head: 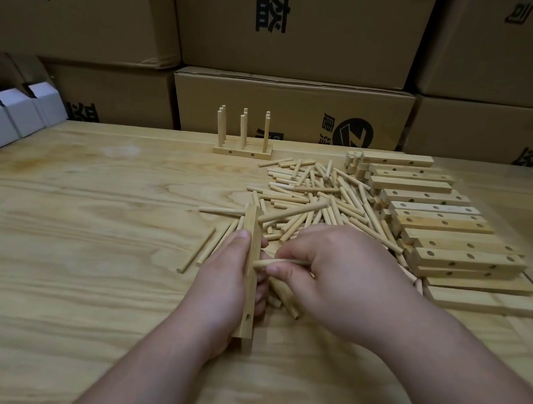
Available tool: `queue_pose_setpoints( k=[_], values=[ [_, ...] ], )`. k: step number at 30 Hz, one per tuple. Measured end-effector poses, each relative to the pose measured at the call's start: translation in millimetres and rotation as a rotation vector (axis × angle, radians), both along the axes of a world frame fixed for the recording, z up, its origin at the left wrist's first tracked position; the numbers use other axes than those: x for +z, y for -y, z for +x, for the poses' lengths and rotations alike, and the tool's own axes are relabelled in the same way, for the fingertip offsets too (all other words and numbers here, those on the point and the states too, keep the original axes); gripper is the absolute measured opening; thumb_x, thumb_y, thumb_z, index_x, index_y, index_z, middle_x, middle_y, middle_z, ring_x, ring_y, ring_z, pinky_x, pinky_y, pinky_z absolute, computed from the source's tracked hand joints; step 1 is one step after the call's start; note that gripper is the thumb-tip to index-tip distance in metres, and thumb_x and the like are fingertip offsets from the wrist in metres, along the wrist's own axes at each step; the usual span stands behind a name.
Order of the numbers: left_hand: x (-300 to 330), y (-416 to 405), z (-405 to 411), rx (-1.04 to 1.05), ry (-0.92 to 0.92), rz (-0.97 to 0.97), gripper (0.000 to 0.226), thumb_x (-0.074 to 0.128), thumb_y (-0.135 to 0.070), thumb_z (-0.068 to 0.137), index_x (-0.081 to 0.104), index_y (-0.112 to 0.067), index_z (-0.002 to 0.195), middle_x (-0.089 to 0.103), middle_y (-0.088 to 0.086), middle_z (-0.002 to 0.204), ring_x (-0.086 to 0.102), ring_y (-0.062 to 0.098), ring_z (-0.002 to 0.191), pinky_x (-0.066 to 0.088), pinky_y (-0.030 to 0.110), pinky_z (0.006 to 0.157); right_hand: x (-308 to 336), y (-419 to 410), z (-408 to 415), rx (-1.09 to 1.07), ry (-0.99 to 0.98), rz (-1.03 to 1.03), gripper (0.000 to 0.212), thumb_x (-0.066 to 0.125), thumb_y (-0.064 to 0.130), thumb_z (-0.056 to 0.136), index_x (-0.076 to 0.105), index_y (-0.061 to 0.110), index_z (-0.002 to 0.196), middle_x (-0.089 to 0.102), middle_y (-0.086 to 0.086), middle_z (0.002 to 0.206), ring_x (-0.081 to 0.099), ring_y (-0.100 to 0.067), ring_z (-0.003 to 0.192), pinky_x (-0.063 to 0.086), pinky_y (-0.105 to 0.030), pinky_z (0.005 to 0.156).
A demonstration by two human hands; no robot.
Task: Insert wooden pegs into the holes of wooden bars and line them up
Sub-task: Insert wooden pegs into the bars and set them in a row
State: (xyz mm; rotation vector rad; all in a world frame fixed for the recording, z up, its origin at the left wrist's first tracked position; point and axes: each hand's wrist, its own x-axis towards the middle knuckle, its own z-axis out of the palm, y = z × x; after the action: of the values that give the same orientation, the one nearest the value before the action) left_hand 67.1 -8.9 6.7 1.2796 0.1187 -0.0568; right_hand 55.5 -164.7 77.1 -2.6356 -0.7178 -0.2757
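Note:
My left hand [224, 279] grips a wooden bar [248, 285] that stands on edge, its long side running away from me, with a hole showing near its close end. My right hand [326, 274] pinches a wooden peg [280, 263] lying sideways, its left tip touching the bar's right face. More pegs seem tucked under my right palm. A loose heap of pegs [318, 200] spreads behind my hands. Finished bars [242, 151] with upright pegs stand at the back of the table.
A stack of drilled bars [437, 220] lies to the right of the peg heap. Cardboard boxes [291, 112] wall off the table's far edge. White cartons [10, 119] sit at the far left. The wooden table [73, 247] stretches to the left.

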Motion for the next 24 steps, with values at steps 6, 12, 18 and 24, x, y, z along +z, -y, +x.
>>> queue_pose_setpoints(
  k=[6,12,18,24],
  values=[
    [2,0,-2,0.008,0.001,-0.043,0.045,0.037,-0.046,0.102,0.073,-0.028,0.080,0.050,0.006,0.058,0.041,0.014,0.043,0.033,0.025,0.038,-7,-1,3,-0.037,-0.073,0.062,0.030,0.057,0.054,0.096,0.078,0.033,0.092,0.067,0.012,0.074,0.061,-0.010,0.077,0.055,-0.038,0.071],
    [5,1,-4,0.000,0.042,-0.010,0.035,0.039,-0.046,0.092,0.067,-0.027,0.080,0.046,0.003,0.053,0.037,0.016,0.044,0.031,0.023,0.041,-13,0,8,-0.091,-0.287,0.212,0.032,0.063,0.052,0.095,0.079,0.027,0.082,0.067,0.008,0.061,0.060,-0.005,0.060,0.052,-0.030,0.062],
    [4,2,-5,0.011,0.067,0.036,0.034,0.040,-0.051,0.087,0.065,-0.029,0.080,0.047,0.002,0.054,0.039,0.015,0.045,0.032,0.024,0.042,-6,2,7,-0.097,-0.402,0.225,0.032,0.062,0.053,0.095,0.079,0.028,0.084,0.071,0.003,0.072,0.064,-0.011,0.067,0.056,-0.035,0.069],
    [4,3,-4,0.010,0.024,0.057,0.039,0.040,-0.046,0.096,0.071,-0.032,0.076,0.056,0.004,0.058,0.043,0.014,0.043,0.035,0.024,0.042,11,-3,-3,-0.026,-0.108,-0.229,0.034,0.043,0.054,0.101,0.071,0.035,0.098,0.059,0.011,0.087,0.057,-0.013,0.088,0.051,-0.035,0.074]
  ],
)
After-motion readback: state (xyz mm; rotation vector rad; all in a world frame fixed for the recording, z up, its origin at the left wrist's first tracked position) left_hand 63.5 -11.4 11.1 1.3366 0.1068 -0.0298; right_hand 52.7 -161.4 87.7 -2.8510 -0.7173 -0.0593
